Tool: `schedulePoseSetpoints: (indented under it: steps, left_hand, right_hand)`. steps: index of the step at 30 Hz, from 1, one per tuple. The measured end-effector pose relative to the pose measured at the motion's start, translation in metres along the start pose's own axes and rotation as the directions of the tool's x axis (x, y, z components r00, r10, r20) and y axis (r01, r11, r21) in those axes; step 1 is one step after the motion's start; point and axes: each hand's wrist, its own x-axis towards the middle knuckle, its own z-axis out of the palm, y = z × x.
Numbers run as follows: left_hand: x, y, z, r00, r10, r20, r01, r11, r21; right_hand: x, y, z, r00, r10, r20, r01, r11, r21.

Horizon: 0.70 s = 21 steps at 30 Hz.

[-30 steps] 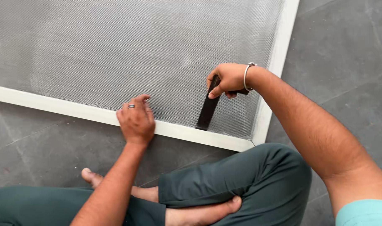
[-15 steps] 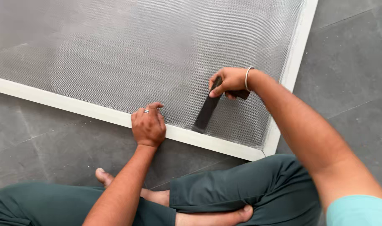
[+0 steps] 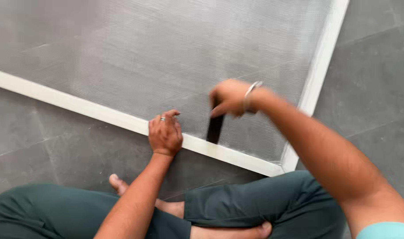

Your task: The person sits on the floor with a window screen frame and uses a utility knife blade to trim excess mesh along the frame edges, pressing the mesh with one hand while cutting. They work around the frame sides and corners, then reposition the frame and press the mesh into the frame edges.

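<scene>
Grey mesh (image 3: 157, 57) is stretched across a white screen frame (image 3: 100, 114) that lies flat on a floor of dark grey tiles (image 3: 47, 146). The frame's near rail runs from the left edge down to the corner at lower right, where it meets the right-hand rail (image 3: 326, 62).

The right hand (image 3: 230, 97) is clenched around the upper end of a narrow black hand tool (image 3: 215, 128). The hand is blurred, so individual finger positions cannot be read. A metal bangle (image 3: 250, 90) sits on that wrist. The tool stands tilted, its lower end resting on the mesh just beside the inner edge of the near rail (the exact type of tool cannot be determined from this view).

The left hand (image 3: 165, 134) grasps nothing: it lies palm down on the near rail, fingers curled, fingertips reaching onto the mesh. A ring (image 3: 162, 119) is visible on one finger. This hand is near the tool's lower end but not touching it.

The person sits cross-legged on the tiles in dark green trousers (image 3: 264, 203), with one bare foot (image 3: 117, 182) showing beside the left forearm.
</scene>
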Motion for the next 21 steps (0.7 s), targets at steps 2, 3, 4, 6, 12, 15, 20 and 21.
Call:
schedulePoseSetpoints:
  steps: [2, 3, 4, 6, 12, 15, 20, 21]
  left_hand:
    - [-0.001, -0.001, 0.0, 0.999, -0.022, 0.028, 0.022, 1.0, 0.004]
    - [-0.001, -0.001, 0.0, 0.999, -0.026, 0.041, 0.026, 1.0, 0.002]
    - [-0.001, 0.0, 0.0, 1.0, -0.022, 0.019, 0.022, 1.0, -0.003]
    - [-0.001, 0.001, -0.001, 0.999, -0.014, -0.029, 0.013, 1.0, -0.018]
    - [-0.001, 0.003, -0.005, 0.991, -0.06, -0.118, 0.065, 0.997, 0.036]
    - [-0.002, 0.002, -0.004, 0.993, -0.107, -0.05, 0.108, 0.994, 0.02]
    - [-0.004, 0.001, -0.003, 0.988, -0.156, 0.005, 0.156, 0.987, -0.041]
    - [-0.002, -0.001, -0.003, 0.984, -0.179, 0.015, 0.179, 0.982, -0.062]
  right_hand:
    - [0.02, 0.037, -0.003, 0.998, 0.043, 0.043, -0.053, 0.968, 0.246]
    - [0.03, 0.053, 0.0, 0.997, 0.054, 0.055, -0.067, 0.959, 0.277]
    - [0.038, 0.065, 0.002, 0.996, 0.065, 0.062, -0.08, 0.95, 0.3]
    - [0.054, 0.077, 0.0, 0.996, 0.057, 0.062, -0.075, 0.936, 0.345]
    - [0.066, 0.038, -0.007, 0.99, 0.1, 0.103, -0.126, 0.95, 0.286]
    - [0.049, 0.009, 0.017, 0.982, -0.136, -0.13, 0.144, 0.988, 0.058]
    - [0.038, 0.003, 0.026, 0.805, -0.517, -0.291, 0.451, 0.852, -0.265]
    - [0.041, 0.011, 0.021, 0.91, -0.322, -0.262, 0.323, 0.946, -0.042]
